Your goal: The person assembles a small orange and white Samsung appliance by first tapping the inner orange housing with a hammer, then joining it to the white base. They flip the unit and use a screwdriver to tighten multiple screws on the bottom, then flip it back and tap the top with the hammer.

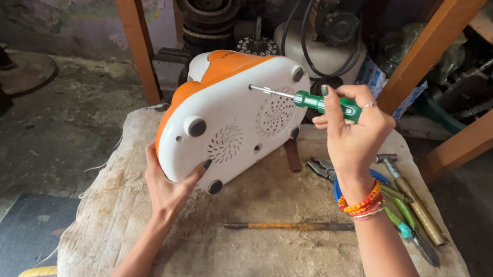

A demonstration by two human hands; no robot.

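Left hand [168,188] grips the lower edge of the white-and-orange appliance [233,121], tipped on edge on the cloth-covered surface [281,268]. Rigid plastic shell, likely light but smooth (rim hold suits it). Right hand [354,133] closed around the green-handled screwdriver [301,99], tip at the base. No containers identifiable.

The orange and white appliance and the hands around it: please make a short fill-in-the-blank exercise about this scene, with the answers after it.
1. The right hand holds a screwdriver with a ____ handle.
2. The left hand grips the lower edge of the appliance, whose underside is ____ in colour.
3. The screwdriver's tip meets the underside near a round ____ grille.
4. A hammer lies on the cloth to the ____ of the right wrist.

Answers: green; white; vent; right
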